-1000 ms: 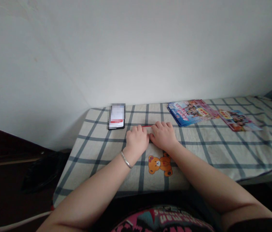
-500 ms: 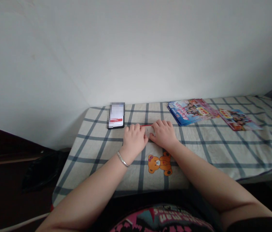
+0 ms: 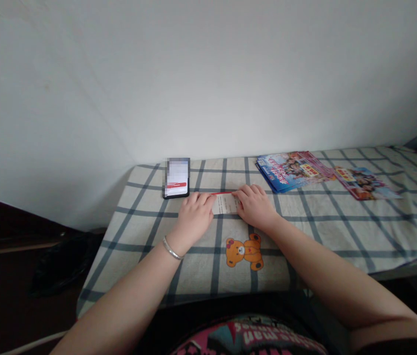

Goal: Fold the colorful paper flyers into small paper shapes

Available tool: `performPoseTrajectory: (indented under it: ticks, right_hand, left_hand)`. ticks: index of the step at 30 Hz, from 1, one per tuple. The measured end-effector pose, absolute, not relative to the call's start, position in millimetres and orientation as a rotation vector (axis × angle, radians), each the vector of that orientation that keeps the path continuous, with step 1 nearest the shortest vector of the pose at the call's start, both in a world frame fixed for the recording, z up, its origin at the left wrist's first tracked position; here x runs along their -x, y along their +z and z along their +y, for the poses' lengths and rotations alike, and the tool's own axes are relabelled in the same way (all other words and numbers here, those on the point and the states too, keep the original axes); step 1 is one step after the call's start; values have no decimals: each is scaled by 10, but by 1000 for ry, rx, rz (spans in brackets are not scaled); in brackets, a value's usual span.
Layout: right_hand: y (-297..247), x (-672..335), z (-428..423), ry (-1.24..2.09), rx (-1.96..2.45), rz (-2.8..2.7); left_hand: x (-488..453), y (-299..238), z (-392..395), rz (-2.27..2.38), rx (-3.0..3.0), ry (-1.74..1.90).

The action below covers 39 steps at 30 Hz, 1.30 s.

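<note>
A folded leaflet lies on the checked cloth, its pale printed side up and a thin red edge along the far side. My left hand, a silver bangle on its wrist, covers the leaflet's left end with fingers closed on the far edge. At the opposite end, my right hand grips the same edge, fingers bent and thumb near the paper. Both palms face down, and the fingertips are partly hidden. A printed teddy bear shows on the cloth below the hands.
A phone with a lit, partly blurred screen lies left of the hands. To the right rest a stack of colourful leaflets and another leaflet. The checked tablecloth meets a white wall. A black bag is at lower left.
My left hand has slid left and my right hand slightly right, so more of the leaflet's printed surface shows between them. The phone and the other leaflets stay in place.
</note>
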State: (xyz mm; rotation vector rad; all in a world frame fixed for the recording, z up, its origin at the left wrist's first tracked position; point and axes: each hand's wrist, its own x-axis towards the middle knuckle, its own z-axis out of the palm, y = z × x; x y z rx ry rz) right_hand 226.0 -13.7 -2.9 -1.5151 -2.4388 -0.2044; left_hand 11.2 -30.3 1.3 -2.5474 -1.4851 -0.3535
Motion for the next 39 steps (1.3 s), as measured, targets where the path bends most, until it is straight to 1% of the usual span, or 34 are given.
performPoseTrajectory:
  ticks: [6,12,19,27,32,36,39]
  right_hand:
    - [-50,-2271,-164,-154,1527,-2405]
    - [-57,-2273,-178,-91,1549,-2357]
    - [-17,-2278,-181,-101,1512,-2374]
    - [-13,-2312,-183,-67,1413,-2362]
    - [5,-2294,-175,-40,1224,-2475]
    - [43,-2223,-211,-132,1148,-2595]
    - [57,-2173,-237,-213,1164,-2630]
  left_hand:
    - [-25,-10,-272,-1441,2614,-382]
    - [32,-24,-224,-1410,2680,-490]
    - [64,13,-170,-1407,2735,-598]
    - [51,31,-185,-1395,2721,-582]
    - [36,32,-184,-1376,2713,-572]
    - [14,56,-196,-1382,2687,-522]
    - [-43,132,-215,-1388,2681,-411]
